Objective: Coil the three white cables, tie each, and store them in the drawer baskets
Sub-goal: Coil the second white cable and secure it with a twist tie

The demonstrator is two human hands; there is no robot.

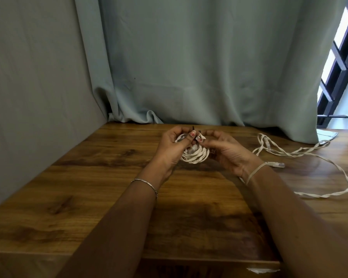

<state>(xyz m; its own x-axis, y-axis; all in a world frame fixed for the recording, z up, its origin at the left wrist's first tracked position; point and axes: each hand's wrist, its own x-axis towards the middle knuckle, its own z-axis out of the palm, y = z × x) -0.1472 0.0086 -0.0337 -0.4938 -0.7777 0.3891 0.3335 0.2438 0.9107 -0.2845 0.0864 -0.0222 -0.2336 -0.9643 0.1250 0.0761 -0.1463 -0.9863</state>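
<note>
A coiled white cable (195, 155) is held between both hands, just above the wooden table (88, 197). My left hand (171, 147) grips the coil's left side, and its thumb and fingers pinch a thin dark tie (193, 128) at the top. My right hand (227, 151) holds the coil's right side and pinches the tie's other end. A loose white cable (301, 153) with a clear plug (277, 164) sprawls on the table to the right. No drawer or basket is in view.
A grey-green curtain (189, 67) hangs behind the table and touches its back edge. A grey wall (28, 97) closes the left side. A barred window (338, 67) shows at the far right. A scrap of white paper (261, 270) lies at the table's front edge.
</note>
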